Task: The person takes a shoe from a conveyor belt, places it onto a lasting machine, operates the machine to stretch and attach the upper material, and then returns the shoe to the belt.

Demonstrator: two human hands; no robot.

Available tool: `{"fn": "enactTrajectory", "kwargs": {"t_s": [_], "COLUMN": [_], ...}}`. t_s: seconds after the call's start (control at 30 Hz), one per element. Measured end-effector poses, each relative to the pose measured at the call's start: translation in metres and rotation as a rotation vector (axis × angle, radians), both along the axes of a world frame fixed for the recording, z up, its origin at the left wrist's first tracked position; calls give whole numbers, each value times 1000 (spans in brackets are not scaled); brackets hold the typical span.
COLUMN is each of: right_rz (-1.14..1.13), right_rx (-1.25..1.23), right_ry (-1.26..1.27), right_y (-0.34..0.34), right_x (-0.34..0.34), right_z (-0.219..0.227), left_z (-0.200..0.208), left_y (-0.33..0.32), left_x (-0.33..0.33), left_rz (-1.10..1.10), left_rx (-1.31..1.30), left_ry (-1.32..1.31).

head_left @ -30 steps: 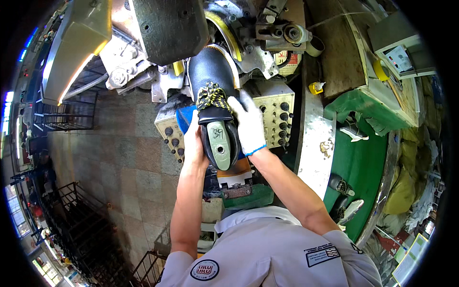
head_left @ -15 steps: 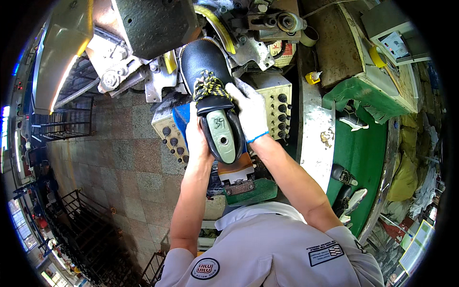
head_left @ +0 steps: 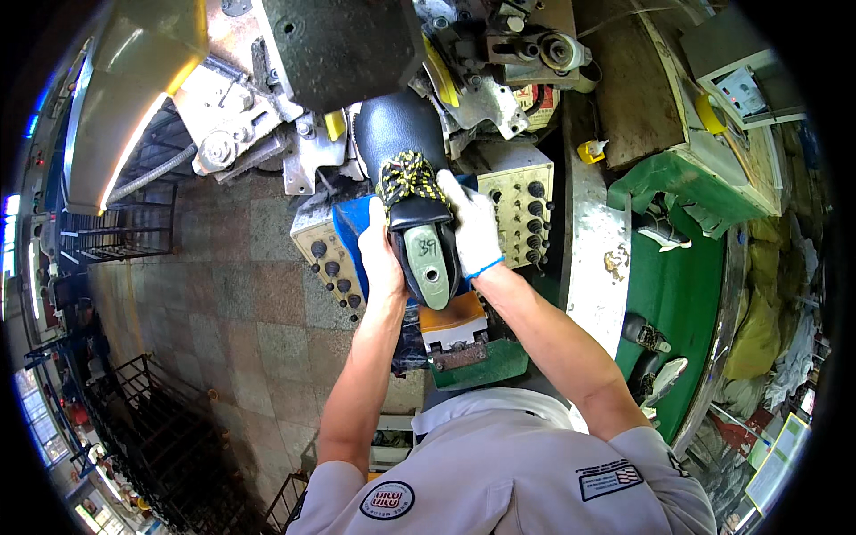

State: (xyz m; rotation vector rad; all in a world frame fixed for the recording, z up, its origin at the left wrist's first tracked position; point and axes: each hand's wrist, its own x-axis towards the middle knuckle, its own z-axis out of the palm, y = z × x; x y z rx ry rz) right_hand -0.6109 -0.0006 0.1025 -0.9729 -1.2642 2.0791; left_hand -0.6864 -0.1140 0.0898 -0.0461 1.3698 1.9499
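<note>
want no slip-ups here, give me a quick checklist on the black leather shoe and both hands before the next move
1. Left hand on the left side of the black leather shoe: ok
2. Right hand, in a white glove with blue cuff, on its right side: ok
3. Black-and-yellow cord laces gathered on top: ok
4. Pale green last with a round hole inside the shoe's opening: ok
5. Front edge of the toe seated squarely: cannot tell, partly hidden by the dark metal block
</note>
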Motion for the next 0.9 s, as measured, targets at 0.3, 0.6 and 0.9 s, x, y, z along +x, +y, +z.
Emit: {"fn": "enactTrajectory", "kwargs": {"t_s": [0.3, 0.6, 0.9], "right_rz": [-27, 32, -103], "right_rx": [276, 207, -9], "right_ry": [-60, -8, 57], "right_y": [-1, -1, 13], "right_x": [-9, 1, 117], "right_z": [0, 4, -27], "left_z": [-12, 1, 33], "left_y": [3, -5, -45], "left_x": [-6, -4, 34], "left_rz": [-3, -91, 120], "left_rx": [56, -120, -292], "left_ry": [307, 664, 530]}}
